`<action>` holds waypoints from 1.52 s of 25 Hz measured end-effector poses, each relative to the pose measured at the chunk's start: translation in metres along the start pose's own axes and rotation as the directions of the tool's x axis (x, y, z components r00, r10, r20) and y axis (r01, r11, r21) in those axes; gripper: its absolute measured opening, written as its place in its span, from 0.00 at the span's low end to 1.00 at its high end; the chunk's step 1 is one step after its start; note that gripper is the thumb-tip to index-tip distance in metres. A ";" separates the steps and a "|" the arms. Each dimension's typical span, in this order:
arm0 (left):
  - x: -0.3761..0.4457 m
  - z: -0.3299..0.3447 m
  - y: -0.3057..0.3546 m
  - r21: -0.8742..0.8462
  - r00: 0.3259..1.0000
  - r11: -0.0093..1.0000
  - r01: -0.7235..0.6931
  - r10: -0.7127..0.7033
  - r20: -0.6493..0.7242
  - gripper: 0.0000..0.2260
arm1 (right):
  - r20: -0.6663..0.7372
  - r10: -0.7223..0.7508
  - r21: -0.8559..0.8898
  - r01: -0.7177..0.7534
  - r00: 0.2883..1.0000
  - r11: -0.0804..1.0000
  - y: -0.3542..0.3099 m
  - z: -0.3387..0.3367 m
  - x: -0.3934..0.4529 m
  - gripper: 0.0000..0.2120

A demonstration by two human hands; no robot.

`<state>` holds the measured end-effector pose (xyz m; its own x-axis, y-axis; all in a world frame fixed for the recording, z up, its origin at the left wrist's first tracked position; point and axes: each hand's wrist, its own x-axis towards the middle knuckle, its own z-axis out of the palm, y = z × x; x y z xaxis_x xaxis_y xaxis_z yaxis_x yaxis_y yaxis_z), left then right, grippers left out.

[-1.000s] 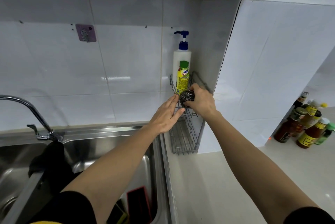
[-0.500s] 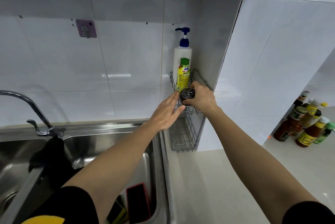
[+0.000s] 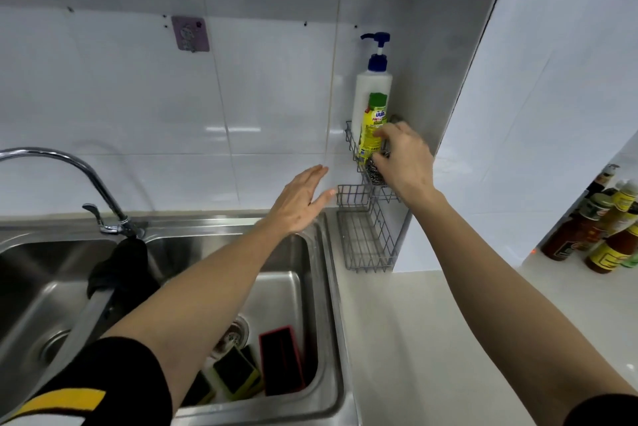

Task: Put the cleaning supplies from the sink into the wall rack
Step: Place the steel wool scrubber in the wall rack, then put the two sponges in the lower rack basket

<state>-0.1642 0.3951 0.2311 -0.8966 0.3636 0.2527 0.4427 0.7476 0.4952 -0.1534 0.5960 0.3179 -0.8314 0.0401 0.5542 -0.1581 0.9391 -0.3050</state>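
A grey wire wall rack [image 3: 366, 242] hangs in the tiled corner right of the sink [image 3: 331, 287]. Its upper shelf holds a white pump bottle [image 3: 371, 94] and a yellow-green bottle [image 3: 372, 128]. My right hand [image 3: 404, 163] reaches into that upper shelf and grips a steel wool scourer [image 3: 372, 170], pressed against the yellow-green bottle. My left hand [image 3: 300, 201] hovers flat and open left of the rack, holding nothing. In the sink's right basin lie yellow sponges with dark pads [image 3: 238, 374] and a red-edged black block [image 3: 281, 360].
A curved tap [image 3: 89, 180] stands behind the sink, with a black cloth [image 3: 121, 270] draped over the divider. Several sauce bottles [image 3: 600, 235] stand on the counter at the far right. A purple wall hook [image 3: 190, 33] sticks to the tiles.
My left hand has drawn back leftward from the rack and spread open. My right hand has pushed the scourer deeper into the upper shelf. The view has tilted down, showing more of the sink.
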 end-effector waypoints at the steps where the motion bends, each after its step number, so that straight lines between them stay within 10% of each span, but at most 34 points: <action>1: -0.008 -0.005 -0.014 -0.001 0.999 1.000 0.017 -0.017 -0.033 0.26 | -0.032 -0.058 0.046 0.059 0.998 0.997 -0.010 0.002 -0.004 0.14; 6: -0.067 -0.029 -0.095 0.003 0.977 0.988 0.151 -0.149 -0.152 0.21 | 0.014 -0.232 0.289 0.218 0.973 0.932 -0.058 0.050 -0.037 0.09; 13: -0.207 -0.040 -0.210 0.179 0.929 0.912 0.368 -0.357 -0.095 0.24 | 0.422 -0.183 0.419 -0.013 0.888 0.908 -0.116 0.176 -0.137 0.09; 21: -0.336 -0.021 -0.291 0.430 0.796 0.718 0.548 -0.605 -0.003 0.32 | 0.829 0.180 0.087 -0.439 0.530 0.894 -0.147 0.286 -0.263 0.12; 26: -0.351 -0.012 -0.307 0.455 0.777 0.690 0.562 -0.629 -0.007 0.36 | 0.892 0.290 -0.172 -0.332 0.347 0.927 -0.158 0.312 -0.301 0.33; 38: -0.350 -0.010 -0.310 0.464 0.772 0.681 0.566 -0.636 -0.009 0.36 | 0.821 0.409 -0.344 -0.226 0.398 0.911 -0.173 0.323 -0.305 0.38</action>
<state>0.0124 0.0302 -0.0027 -0.9734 -0.1996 -0.1125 -0.2104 0.9731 0.0943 -0.0448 0.3109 -0.0485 -0.8328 0.1198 -0.5404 0.2274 0.9642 -0.1368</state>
